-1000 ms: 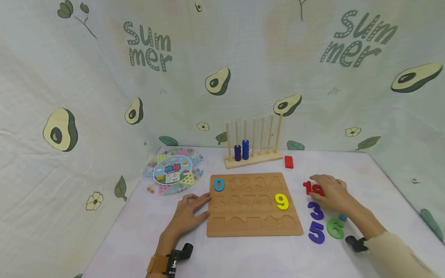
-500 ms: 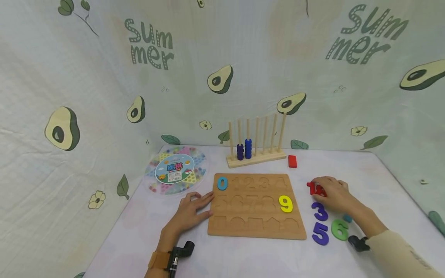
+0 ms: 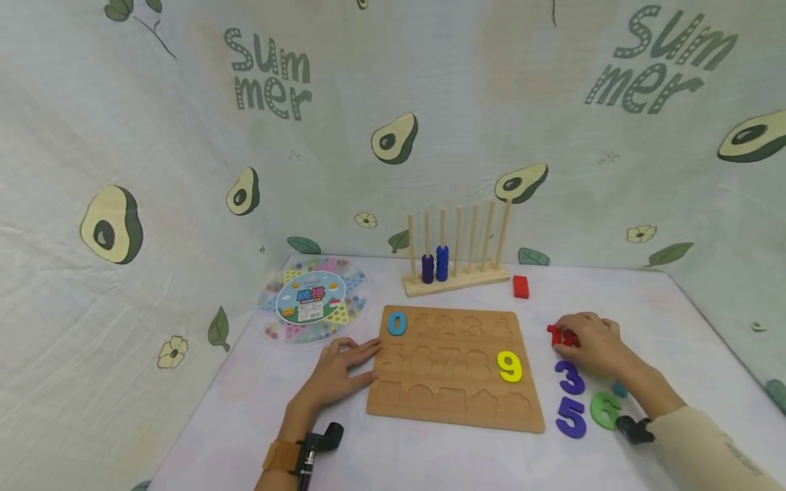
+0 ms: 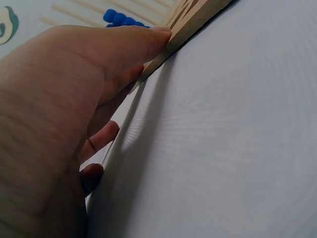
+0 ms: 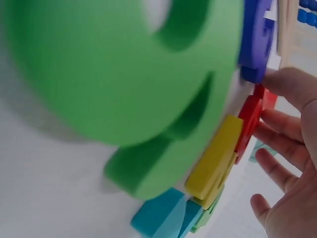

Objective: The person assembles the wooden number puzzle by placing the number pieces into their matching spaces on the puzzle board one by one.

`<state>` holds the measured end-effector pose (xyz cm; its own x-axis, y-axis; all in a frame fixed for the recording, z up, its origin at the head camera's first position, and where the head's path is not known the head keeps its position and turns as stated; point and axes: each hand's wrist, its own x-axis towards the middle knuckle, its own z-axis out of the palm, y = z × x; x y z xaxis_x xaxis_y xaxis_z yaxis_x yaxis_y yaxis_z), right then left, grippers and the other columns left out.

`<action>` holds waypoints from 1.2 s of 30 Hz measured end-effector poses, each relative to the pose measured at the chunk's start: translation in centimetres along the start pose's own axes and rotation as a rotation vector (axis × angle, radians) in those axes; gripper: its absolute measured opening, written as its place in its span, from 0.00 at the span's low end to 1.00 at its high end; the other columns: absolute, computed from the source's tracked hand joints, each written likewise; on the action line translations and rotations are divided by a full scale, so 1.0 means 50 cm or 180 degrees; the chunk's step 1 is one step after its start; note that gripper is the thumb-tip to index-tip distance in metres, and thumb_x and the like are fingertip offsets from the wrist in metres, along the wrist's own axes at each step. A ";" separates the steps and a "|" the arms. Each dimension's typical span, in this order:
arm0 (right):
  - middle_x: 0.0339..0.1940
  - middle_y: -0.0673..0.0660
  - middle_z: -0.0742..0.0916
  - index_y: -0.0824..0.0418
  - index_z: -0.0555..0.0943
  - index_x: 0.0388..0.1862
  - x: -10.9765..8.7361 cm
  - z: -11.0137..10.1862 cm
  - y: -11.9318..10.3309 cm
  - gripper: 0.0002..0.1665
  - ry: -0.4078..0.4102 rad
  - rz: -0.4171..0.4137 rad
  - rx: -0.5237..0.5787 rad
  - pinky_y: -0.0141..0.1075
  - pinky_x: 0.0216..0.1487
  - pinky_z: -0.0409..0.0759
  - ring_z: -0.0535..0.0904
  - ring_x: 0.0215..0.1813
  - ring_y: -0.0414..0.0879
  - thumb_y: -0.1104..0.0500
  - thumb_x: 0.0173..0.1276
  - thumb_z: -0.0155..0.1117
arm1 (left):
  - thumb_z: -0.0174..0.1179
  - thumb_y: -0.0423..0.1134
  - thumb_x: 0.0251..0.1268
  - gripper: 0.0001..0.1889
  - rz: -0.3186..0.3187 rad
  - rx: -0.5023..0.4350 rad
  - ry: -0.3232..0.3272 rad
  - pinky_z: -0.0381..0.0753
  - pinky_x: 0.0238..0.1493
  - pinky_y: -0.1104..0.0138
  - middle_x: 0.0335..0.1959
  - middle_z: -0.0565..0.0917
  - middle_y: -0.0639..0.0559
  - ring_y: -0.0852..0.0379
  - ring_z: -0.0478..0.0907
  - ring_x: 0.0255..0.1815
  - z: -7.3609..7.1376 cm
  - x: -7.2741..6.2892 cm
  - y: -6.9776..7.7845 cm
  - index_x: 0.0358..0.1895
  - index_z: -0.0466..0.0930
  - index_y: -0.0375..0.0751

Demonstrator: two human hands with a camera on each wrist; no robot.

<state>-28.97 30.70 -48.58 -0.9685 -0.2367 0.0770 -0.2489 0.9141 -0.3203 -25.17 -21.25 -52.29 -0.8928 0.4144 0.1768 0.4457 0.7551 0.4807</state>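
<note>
My left hand (image 3: pixel 334 375) rests at the left edge of a wooden number puzzle board (image 3: pixel 430 383), thumb and fingertips touching its side. A blue number 0 (image 3: pixel 391 324) and a yellow number 9 (image 3: pixel 518 368) lie on the board; its other outlines are bare. To the right, my right hand (image 3: pixel 592 341) pinches a red number 1 (image 3: pixel 555 335) between thumb and fingers. Another red number piece (image 5: pixel 247 121) is beside it, partly covered by the hand. Nearer me lie a purple 3 (image 3: pixel 574 376), a purple 5 (image 3: pixel 572 412) and a green 6 (image 5: pixel 99 99).
Behind the board stands a counting rack (image 3: pixel 460 281) with upright pegs and blue beads. A red block (image 3: pixel 520 287) is beside it. A round clear game box (image 3: pixel 313 300) lies back left. Yellow (image 5: pixel 213 163) and teal pieces (image 5: pixel 161 213) sit beneath the right forearm.
The right fingers have closed in on the red number 1, which has shifted and turned slightly. The left hand stays at the board's edge. The head view has turned slightly left.
</note>
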 end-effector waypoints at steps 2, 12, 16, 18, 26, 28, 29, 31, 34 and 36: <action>0.53 0.69 0.82 0.66 0.80 0.55 -0.001 -0.001 -0.002 0.30 0.0020 0.0022 -0.0010 0.72 0.58 0.50 0.65 0.61 0.70 0.52 0.58 0.78 | 0.60 0.65 0.65 0.32 -0.0002 0.0059 -0.0005 0.61 0.52 0.55 0.72 0.68 0.70 0.59 0.62 0.56 0.003 0.000 -0.003 0.72 0.71 0.64; 0.54 0.68 0.83 0.63 0.82 0.53 -0.001 -0.018 -0.052 0.28 0.0195 -0.0197 0.0077 0.70 0.59 0.50 0.65 0.63 0.68 0.54 0.56 0.79 | 0.60 0.64 0.65 0.32 -0.0002 0.0124 0.0055 0.62 0.51 0.55 0.72 0.69 0.69 0.58 0.62 0.57 0.004 0.000 -0.005 0.72 0.71 0.64; 0.53 0.67 0.83 0.62 0.83 0.53 0.001 -0.027 -0.080 0.26 0.0289 -0.0311 0.0087 0.69 0.59 0.50 0.66 0.62 0.67 0.55 0.57 0.78 | 0.59 0.64 0.66 0.32 -0.0013 0.0122 0.0044 0.63 0.52 0.54 0.72 0.69 0.69 0.57 0.63 0.58 0.003 0.000 -0.003 0.72 0.71 0.64; 0.53 0.66 0.84 0.62 0.83 0.52 0.004 -0.029 -0.093 0.26 0.0322 -0.0359 0.0064 0.69 0.59 0.50 0.66 0.62 0.67 0.55 0.56 0.79 | 0.59 0.64 0.66 0.32 -0.0012 0.0109 0.0029 0.62 0.53 0.53 0.72 0.69 0.68 0.56 0.63 0.58 0.003 0.001 -0.003 0.72 0.71 0.64; 0.55 0.65 0.84 0.63 0.83 0.55 0.014 -0.029 -0.136 0.28 0.0276 -0.0520 -0.0005 0.69 0.60 0.51 0.66 0.64 0.66 0.54 0.57 0.78 | 0.59 0.64 0.66 0.31 -0.0053 0.0096 0.0014 0.61 0.54 0.53 0.72 0.68 0.70 0.55 0.62 0.59 0.004 -0.001 0.000 0.72 0.72 0.63; 0.55 0.65 0.84 0.63 0.83 0.55 0.017 -0.029 -0.145 0.29 0.0274 -0.0548 -0.0001 0.69 0.60 0.51 0.66 0.64 0.66 0.53 0.57 0.78 | 0.60 0.64 0.66 0.31 -0.0061 0.0085 0.0016 0.62 0.54 0.53 0.72 0.68 0.69 0.55 0.62 0.59 0.003 -0.001 0.001 0.71 0.72 0.63; 0.55 0.64 0.84 0.62 0.83 0.55 0.018 -0.029 -0.149 0.28 0.0278 -0.0564 0.0005 0.69 0.60 0.51 0.66 0.64 0.66 0.53 0.57 0.78 | 0.60 0.63 0.66 0.31 -0.0072 0.0086 0.0009 0.62 0.54 0.53 0.72 0.68 0.70 0.55 0.62 0.59 0.003 -0.001 0.001 0.72 0.72 0.64; 0.55 0.64 0.84 0.62 0.83 0.55 0.021 -0.029 -0.158 0.28 0.0295 -0.0598 0.0011 0.68 0.60 0.51 0.66 0.64 0.66 0.53 0.57 0.79 | 0.60 0.63 0.66 0.31 -0.0079 0.0089 0.0014 0.62 0.54 0.53 0.72 0.68 0.69 0.55 0.62 0.59 0.004 0.000 0.002 0.72 0.72 0.63; 0.55 0.64 0.84 0.62 0.84 0.54 0.025 -0.028 -0.170 0.28 0.0302 -0.0634 0.0027 0.67 0.60 0.52 0.66 0.64 0.65 0.53 0.56 0.79 | 0.60 0.63 0.66 0.31 -0.0080 0.0087 0.0005 0.62 0.54 0.53 0.73 0.69 0.68 0.56 0.63 0.59 0.003 0.000 0.004 0.71 0.72 0.63; 0.55 0.64 0.84 0.63 0.83 0.54 0.027 -0.026 -0.178 0.29 0.0293 -0.0658 0.0035 0.67 0.60 0.51 0.66 0.64 0.65 0.52 0.56 0.79 | 0.60 0.62 0.66 0.31 -0.0069 0.0090 0.0001 0.62 0.54 0.53 0.73 0.69 0.68 0.56 0.63 0.59 0.003 0.001 0.004 0.72 0.72 0.62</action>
<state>-28.08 22.70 -44.38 -0.8934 -0.3872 0.2279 -0.4426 0.8454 -0.2990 -25.10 -20.99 -52.31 -0.9022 0.3977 0.1669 0.4280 0.7780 0.4600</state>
